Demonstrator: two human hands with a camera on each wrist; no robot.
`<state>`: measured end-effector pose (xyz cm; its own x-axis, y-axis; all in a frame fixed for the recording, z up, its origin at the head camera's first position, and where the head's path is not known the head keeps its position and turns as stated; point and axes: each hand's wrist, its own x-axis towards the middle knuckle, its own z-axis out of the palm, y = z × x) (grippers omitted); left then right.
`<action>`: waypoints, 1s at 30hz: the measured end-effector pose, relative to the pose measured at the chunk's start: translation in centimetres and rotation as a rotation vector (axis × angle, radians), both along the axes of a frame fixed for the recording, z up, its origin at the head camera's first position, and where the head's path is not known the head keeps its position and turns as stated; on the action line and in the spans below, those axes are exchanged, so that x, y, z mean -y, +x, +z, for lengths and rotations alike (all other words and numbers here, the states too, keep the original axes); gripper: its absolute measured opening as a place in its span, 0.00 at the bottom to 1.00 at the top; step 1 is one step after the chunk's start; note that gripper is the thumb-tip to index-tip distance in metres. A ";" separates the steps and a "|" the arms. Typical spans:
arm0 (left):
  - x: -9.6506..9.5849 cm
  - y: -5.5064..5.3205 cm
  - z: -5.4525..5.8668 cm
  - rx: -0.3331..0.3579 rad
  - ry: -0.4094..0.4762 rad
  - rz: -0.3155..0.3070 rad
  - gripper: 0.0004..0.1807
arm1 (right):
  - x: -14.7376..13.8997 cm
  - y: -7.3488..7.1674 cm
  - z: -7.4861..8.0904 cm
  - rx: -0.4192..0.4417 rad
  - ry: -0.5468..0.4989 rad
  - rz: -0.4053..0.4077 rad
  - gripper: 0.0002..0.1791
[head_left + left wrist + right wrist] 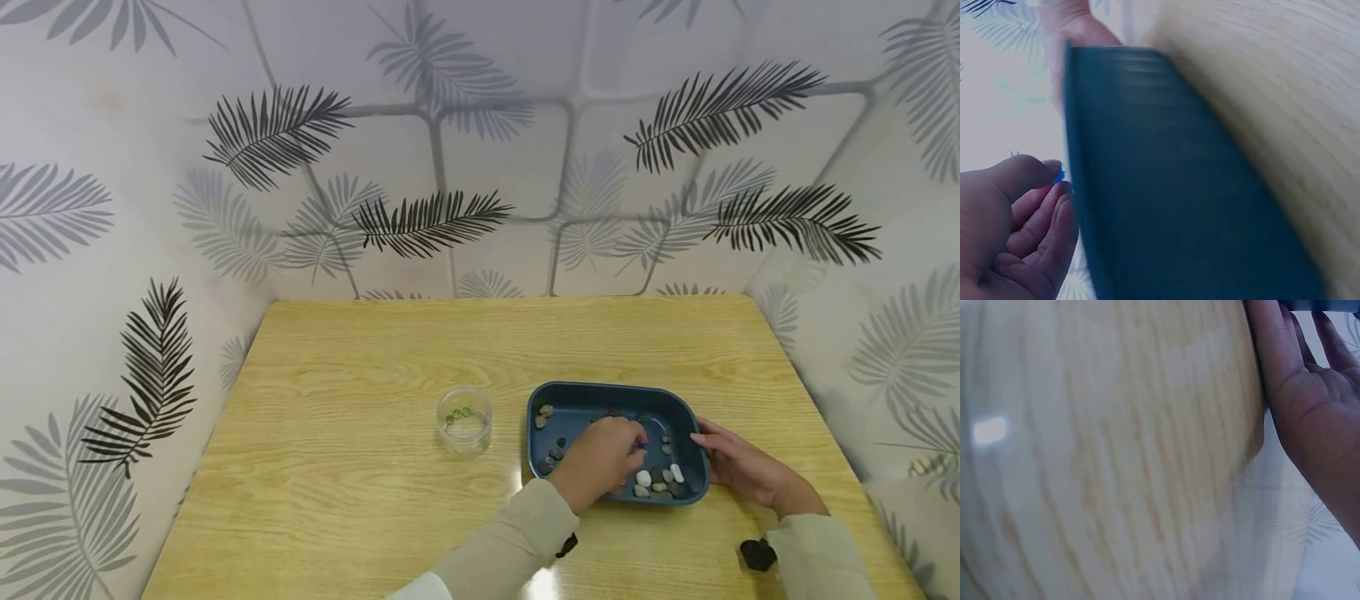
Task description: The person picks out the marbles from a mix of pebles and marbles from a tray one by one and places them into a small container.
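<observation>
Several pebbles lie in a dark blue tray (600, 393), at its left end and in its front right corner, white pebble (643, 478) among them. Over the middle of the tray is my left hand (600, 458), its thumb and fingers pinching a tiny bright blue piece (1060, 175). The piece's exact kind is too small to make out. My right hand (750, 468) rests against the tray's right end with fingertips at the rim. In the right wrist view its fingers (1272, 337) stretch fairly straight up to the tray's wall.
Left of the tray stands a clear round cup (467, 437) with a few small green and grey bits inside. Both stand on a wood-grain table (337, 458), with leaf-patterned cloth (495, 167) behind and at the sides.
</observation>
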<state>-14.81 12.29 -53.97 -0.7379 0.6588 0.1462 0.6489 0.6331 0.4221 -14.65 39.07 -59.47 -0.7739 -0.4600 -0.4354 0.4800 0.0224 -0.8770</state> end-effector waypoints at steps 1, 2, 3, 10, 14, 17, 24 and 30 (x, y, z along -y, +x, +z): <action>0.3 0.0 0.3 0.002 0.013 0.002 0.08 | 0.0 0.0 0.0 0.000 -0.004 0.001 0.33; 0.6 0.1 0.6 0.007 0.025 0.004 0.08 | 0.0 0.0 0.0 0.000 -0.007 0.003 0.32; 0.9 0.2 0.8 0.011 0.036 0.007 0.08 | 0.0 -0.1 -0.1 0.000 -0.012 0.008 0.32; 2.9 0.4 2.3 0.040 0.147 0.048 0.08 | 0.0 0.0 0.0 -0.015 -0.016 0.020 0.33; 4.0 0.3 3.1 0.043 0.186 0.071 0.09 | -0.1 0.0 0.1 -0.013 -0.018 0.019 0.33; 4.8 0.4 3.8 0.044 0.223 0.091 0.09 | -0.1 -0.1 0.2 -0.013 -0.014 0.017 0.33; 7.5 0.4 4.5 0.071 0.299 0.153 0.09 | 0.1 -0.3 0.2 0.007 0.026 -0.022 0.33; 10.4 0.7 4.0 0.035 0.352 0.226 0.09 | 0.1 -0.1 0.1 0.034 0.003 -0.028 0.33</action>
